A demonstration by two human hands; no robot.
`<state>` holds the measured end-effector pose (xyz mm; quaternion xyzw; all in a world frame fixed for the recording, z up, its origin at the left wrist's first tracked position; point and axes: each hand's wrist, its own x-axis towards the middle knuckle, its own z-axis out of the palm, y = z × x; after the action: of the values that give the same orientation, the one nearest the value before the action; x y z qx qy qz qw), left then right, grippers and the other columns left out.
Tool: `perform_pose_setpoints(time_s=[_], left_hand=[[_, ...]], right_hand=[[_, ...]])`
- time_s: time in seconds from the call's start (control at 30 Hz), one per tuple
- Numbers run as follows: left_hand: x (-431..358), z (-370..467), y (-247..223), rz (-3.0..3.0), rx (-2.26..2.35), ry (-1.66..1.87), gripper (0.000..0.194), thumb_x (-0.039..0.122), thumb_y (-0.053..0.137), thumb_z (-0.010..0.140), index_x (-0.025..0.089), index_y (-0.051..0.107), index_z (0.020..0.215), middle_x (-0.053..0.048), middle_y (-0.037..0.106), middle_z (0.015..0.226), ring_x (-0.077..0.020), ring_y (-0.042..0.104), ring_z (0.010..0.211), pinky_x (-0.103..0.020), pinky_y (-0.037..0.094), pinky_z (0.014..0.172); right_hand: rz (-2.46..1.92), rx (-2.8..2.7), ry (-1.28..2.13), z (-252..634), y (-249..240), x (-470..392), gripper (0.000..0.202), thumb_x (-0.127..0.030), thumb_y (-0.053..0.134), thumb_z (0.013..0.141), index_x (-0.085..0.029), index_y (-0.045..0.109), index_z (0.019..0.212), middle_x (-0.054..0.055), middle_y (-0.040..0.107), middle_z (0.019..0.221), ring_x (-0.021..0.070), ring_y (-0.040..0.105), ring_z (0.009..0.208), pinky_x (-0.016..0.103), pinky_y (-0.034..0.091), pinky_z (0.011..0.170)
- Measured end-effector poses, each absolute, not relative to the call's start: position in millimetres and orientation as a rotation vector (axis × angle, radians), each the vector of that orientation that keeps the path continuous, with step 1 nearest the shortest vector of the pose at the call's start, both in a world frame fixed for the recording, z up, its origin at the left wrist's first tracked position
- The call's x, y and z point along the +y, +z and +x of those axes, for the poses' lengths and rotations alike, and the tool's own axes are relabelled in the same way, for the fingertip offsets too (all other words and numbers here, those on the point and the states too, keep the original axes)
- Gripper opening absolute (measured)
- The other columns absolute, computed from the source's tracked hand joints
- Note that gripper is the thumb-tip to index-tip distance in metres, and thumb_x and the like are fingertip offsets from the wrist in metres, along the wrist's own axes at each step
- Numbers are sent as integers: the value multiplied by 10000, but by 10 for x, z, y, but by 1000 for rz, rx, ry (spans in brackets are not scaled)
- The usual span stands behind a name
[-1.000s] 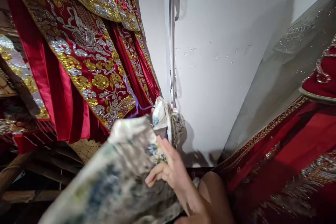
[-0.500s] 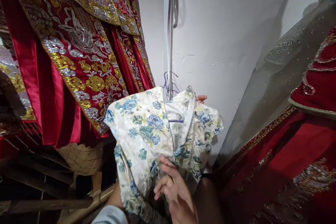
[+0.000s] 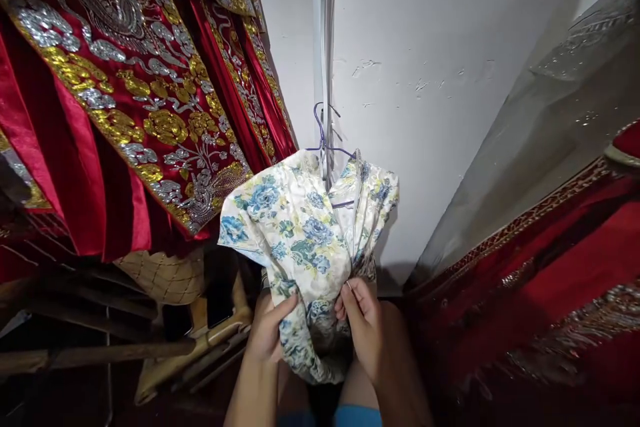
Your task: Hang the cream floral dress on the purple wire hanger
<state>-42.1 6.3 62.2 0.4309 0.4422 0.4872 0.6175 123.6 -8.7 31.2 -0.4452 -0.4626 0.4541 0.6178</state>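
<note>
A white short-sleeved top (image 3: pixel 300 213) with blue and green flowers hangs on a purple wire hanger (image 3: pixel 320 127). Its V-shaped front edge carries what looks like a zip (image 3: pixel 357 200). My left hand (image 3: pixel 273 330) grips the lower left side of the top, thumb in front and fingers partly hidden. On the other side, my right hand (image 3: pixel 361 317) pinches the front edge near the bottom of the V. A small thin glint shows at its fingertips, too small to name. Below my hands the hem bunches up in shadow.
A red costume with gold and silver embroidery (image 3: pixel 165 127) hangs at left. Beneath it are a woven basket-like object (image 3: pixel 163 275) and a bamboo frame (image 3: pixel 220 337). A pale vertical pole (image 3: pixel 324 27) runs up the wall. Another red garment (image 3: pixel 560 280) and sheer fabric (image 3: pixel 505 160) hang at right.
The open hand in front of the top and the fingertips behind its right shoulder are gone from there. Both hands now hold the lower part. The top's shoulders have drawn narrower.
</note>
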Motion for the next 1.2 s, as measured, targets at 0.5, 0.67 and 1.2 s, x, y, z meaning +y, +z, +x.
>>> perform_pose_setpoints(time_s=[0.5, 0.67, 1.2], left_hand=[[-134, -387, 689, 446, 982, 1340, 686, 218, 845, 683, 180, 624, 1332, -127, 777, 1079, -352, 729, 1061, -425, 591, 942], [-153, -335, 739, 406, 930, 1366, 671, 171, 831, 700, 161, 628, 1339, -123, 785, 1051, -353, 727, 1073, -436, 575, 983], [-275, -324, 701, 890, 1039, 1416, 416, 434, 822, 757, 133, 737, 1031, -124, 774, 958, -329, 716, 1026, -404, 570, 895]], right_hand=[[-1128, -1093, 849, 1087, 262, -36, 283, -473, 598, 925, -204, 617, 842, 30, 607, 756, 181, 573, 709, 275, 451, 632], [-1122, -1005, 849, 1125, 267, -72, 272, -437, 637, 892, -195, 598, 772, -1, 551, 677, 146, 517, 627, 255, 431, 588], [-1104, -944, 518, 1390, 162, -85, 195, -368, 685, 910, -174, 698, 890, 13, 646, 727, 151, 597, 652, 268, 487, 623]])
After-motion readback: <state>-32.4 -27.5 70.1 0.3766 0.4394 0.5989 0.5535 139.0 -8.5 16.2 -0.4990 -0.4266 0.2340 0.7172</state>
